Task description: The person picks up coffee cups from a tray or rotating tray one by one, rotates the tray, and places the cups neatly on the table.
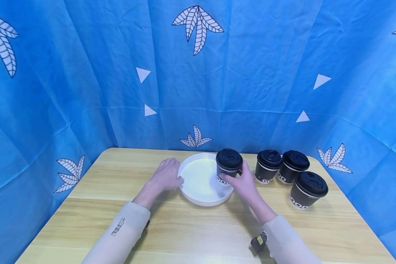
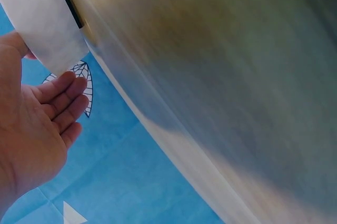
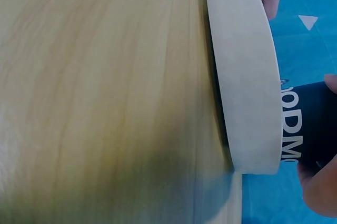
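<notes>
A round white tray (image 1: 198, 183) with a low rim lies on the table. My left hand (image 1: 166, 175) holds its left side; in the left wrist view the fingers (image 2: 68, 98) meet the wall of the tray (image 2: 50, 19) and the thumb goes behind it. Over the tray's right part, my right hand (image 1: 242, 181) grips a black paper cup (image 1: 227, 172) with a black lid and white lettering. This cup (image 3: 313, 121) is upright, its base hidden behind the tray wall in the right wrist view. Whether it touches the tray's floor I cannot tell.
To the right of the tray stand three more lidded black cups: one nearest the tray (image 1: 266, 170), one behind right (image 1: 292, 168), one nearer the front (image 1: 306, 192). The wooden table (image 1: 191, 234) meets a blue patterned curtain (image 1: 250, 73) behind and at both sides.
</notes>
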Demonstrator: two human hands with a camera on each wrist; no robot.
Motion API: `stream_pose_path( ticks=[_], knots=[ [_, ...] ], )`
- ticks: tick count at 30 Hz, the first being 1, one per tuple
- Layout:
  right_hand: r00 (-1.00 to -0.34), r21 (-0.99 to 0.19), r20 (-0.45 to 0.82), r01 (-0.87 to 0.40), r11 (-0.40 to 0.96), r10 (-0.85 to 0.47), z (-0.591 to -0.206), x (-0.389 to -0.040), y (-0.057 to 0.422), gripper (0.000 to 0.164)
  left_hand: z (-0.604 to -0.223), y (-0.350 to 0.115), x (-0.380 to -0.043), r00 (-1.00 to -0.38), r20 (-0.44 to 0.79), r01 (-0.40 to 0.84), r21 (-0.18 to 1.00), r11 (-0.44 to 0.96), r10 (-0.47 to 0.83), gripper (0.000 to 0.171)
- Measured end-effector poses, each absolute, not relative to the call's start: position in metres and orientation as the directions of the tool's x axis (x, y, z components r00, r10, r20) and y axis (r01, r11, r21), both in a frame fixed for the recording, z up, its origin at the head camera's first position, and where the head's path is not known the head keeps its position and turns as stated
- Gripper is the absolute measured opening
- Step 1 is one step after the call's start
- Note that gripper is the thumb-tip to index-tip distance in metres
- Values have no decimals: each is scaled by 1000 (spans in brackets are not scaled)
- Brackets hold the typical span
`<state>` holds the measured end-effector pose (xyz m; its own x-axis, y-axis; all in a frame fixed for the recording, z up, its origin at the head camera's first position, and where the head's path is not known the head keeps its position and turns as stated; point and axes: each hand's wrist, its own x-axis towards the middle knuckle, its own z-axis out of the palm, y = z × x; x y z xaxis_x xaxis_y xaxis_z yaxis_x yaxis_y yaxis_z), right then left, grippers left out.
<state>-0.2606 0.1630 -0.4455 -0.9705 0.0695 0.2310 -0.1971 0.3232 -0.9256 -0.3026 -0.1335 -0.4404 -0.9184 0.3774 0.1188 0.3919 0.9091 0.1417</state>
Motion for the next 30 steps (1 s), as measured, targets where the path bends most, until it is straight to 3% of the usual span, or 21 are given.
stream_pose_path(
  ticks=[30],
  knots=[
    [-963,-914,257,-213,344,86,-434,-254,168,85,-442,-133,-303,-919,119,391,138,910,377,57]
  ],
)
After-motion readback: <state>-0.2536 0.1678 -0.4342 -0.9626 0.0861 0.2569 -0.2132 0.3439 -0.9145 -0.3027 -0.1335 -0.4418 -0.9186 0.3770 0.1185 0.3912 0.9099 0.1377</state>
